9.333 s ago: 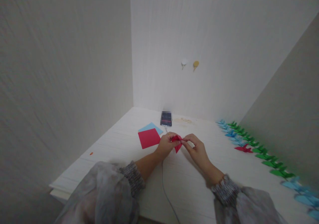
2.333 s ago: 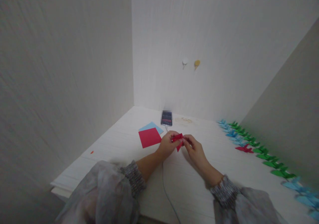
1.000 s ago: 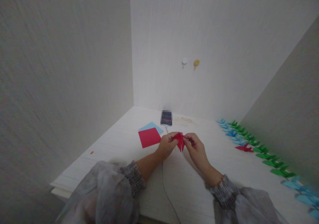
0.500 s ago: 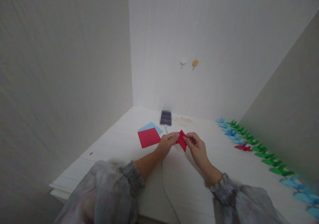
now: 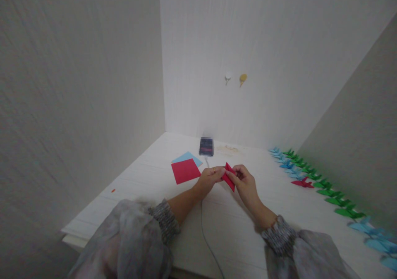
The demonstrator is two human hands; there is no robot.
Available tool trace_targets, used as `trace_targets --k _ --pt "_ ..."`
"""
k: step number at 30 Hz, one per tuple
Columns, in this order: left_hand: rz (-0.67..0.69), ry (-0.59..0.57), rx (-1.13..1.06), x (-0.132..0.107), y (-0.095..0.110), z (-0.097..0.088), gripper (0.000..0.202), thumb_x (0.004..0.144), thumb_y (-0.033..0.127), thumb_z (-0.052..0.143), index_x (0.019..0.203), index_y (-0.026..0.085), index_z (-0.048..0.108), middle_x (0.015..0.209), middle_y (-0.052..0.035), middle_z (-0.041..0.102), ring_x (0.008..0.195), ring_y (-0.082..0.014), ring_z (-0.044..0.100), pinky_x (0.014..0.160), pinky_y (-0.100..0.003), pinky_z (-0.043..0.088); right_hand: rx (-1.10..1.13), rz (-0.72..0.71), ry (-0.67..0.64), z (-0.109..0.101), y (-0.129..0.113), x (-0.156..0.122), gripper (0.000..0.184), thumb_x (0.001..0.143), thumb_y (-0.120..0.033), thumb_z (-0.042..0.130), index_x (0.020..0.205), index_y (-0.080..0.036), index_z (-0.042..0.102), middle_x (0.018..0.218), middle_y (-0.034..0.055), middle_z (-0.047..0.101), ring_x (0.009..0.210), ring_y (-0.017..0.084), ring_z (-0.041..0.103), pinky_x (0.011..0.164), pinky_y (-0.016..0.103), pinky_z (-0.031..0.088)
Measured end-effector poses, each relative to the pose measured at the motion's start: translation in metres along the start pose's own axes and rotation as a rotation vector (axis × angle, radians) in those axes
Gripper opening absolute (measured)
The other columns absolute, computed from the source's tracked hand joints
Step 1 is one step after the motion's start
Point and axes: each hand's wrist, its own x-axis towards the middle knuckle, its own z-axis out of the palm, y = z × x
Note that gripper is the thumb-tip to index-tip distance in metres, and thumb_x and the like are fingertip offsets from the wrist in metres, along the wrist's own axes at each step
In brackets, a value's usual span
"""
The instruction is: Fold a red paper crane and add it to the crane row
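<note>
The folded red paper [image 5: 230, 183] is located between the 2 hands, above the white table [image 5: 245, 246]. The left hand [image 5: 208, 181] grips its left side between thumb and fingers; the right hand [image 5: 245, 184] pinches its right side, thumb on top. The far fingertips are hidden. 1 flat red sheet [image 5: 185, 171] lies just beside the left hand, overlapping 1 blue sheet [image 5: 188, 156].

Risks: Uneven thumb pressure may set a crease off line. Opposed pulling by the 2 hands may tear the paper at a fold. Leftward left-hand travel may displace the red sheet. Snagging the cable [image 5: 202, 225] may drag the phone [image 5: 206, 146].
</note>
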Motion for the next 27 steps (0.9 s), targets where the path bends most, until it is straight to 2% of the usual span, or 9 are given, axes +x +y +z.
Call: trace_targets --k 6,10,19,27 --pt "0.025 0.019 0.154 -0.0004 0.0023 -0.0002 0.034 0.072 0.04 0.051 0.081 0.01 0.063 0.076 -0.0067 0.061 0.075 -0.015 0.053 0.079 -0.03 0.039 -0.089 -0.065 0.01 -0.001 -0.0022 -0.0002 0.018 0.07 -0.035 0.056 0.066 -0.019 0.049 0.061 -0.0025 0.045 0.056 0.012 0.042 0.053 0.024 0.036" --pt "0.048 0.008 0.236 -0.0005 0.0046 0.0001 0.03 0.07 0.038 0.053 0.083 0.013 0.064 0.077 -0.0045 0.062 0.078 -0.0159 0.053 0.08 -0.03 0.038 -0.122 -0.089 0.011 -0.0005 -0.0031 -0.0005 0.019 0.072 -0.034 0.054 0.065 -0.019 0.048 0.062 -0.0022 0.045 0.058 0.012 0.042 0.054 0.024 0.036" --pt "0.056 0.025 0.249 0.0005 0.002 -0.0014 0.026 0.068 0.033 0.057 0.084 0.015 0.065 0.075 -0.0019 0.063 0.077 -0.0157 0.054 0.078 -0.028 0.039 -0.089 -0.071 -0.008 -0.0003 -0.0007 -0.0003 0.019 0.072 -0.036 0.054 0.065 -0.019 0.049 0.061 -0.0015 0.046 0.058 0.013 0.044 0.053 0.024 0.037" --pt "0.092 0.187 0.242 0.0032 -0.0004 -0.0045 0.025 0.064 0.034 0.06 0.076 0.013 0.066 0.071 -0.0031 0.064 0.068 -0.0145 0.056 0.068 -0.026 0.042 -0.034 -0.128 -0.089 -0.0022 -0.0002 0.0002 0.013 0.075 -0.032 0.051 0.072 -0.02 0.055 0.071 0.0013 0.051 0.067 0.015 0.048 0.061 0.027 0.04"
